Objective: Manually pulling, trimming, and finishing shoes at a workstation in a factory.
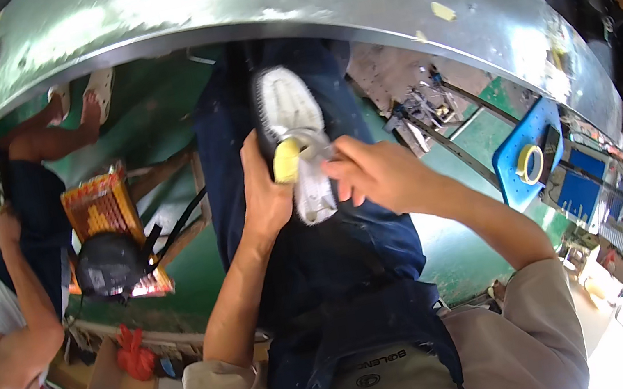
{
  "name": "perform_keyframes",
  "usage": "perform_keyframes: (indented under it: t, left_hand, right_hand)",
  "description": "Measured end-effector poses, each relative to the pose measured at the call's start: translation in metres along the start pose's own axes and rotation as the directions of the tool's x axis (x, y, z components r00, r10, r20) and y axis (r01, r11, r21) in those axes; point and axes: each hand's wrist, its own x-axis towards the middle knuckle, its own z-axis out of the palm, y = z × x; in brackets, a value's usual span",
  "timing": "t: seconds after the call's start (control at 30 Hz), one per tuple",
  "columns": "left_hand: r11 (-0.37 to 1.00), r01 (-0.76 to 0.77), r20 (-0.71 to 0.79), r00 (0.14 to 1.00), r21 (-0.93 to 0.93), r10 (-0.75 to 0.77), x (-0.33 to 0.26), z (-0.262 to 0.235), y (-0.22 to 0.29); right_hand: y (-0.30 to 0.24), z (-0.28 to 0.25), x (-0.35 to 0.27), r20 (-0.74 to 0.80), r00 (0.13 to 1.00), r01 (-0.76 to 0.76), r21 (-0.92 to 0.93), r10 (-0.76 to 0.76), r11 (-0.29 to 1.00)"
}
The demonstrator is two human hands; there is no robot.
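Note:
Across my lap lies a long white shoe part (287,103), shaped like a sole, with a stitched-looking edge and a dark rim on its left side. My left hand (264,190) is closed around its left side near the middle. A rounded yellow piece (287,161) sits at that thumb; whether it covers the thumb or is held by it I cannot tell. At the right side of the sole is my right hand (368,172), its fingers curled together beside a blurred pale patch. What those fingers pinch is hidden.
A shiny metal bench (154,10) curves across the front. To the right stands a blue stool (518,158) bearing a yellow tape roll (530,164). On the left, another person (22,304) sits handling a shoe, near a wooden-beaded seat (93,208) and a black rounded object (109,263).

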Motion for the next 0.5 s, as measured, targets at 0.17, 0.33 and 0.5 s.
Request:
perform_keyframes:
  t: [0.17,0.33,0.5]
  left_hand:
    - [0.985,0.039,0.24,0.968,0.169,-0.079,0.014,-0.025,0.036]
    - [0.995,0.066,0.297,0.951,0.079,-0.086,0.018,-0.033,0.024]
    - [0.943,0.118,0.159,0.972,0.311,-0.174,0.009,-0.019,0.072]
  right_hand:
    - [-0.01,-0.028,-0.007,0.143,0.989,-0.033,-0.053,0.04,0.998]
    - [0.007,-0.03,-0.014,0.088,0.98,0.186,-0.08,-0.178,0.979]
    - [-0.011,-0.01,-0.01,0.241,0.934,0.354,-0.542,-0.263,0.762]
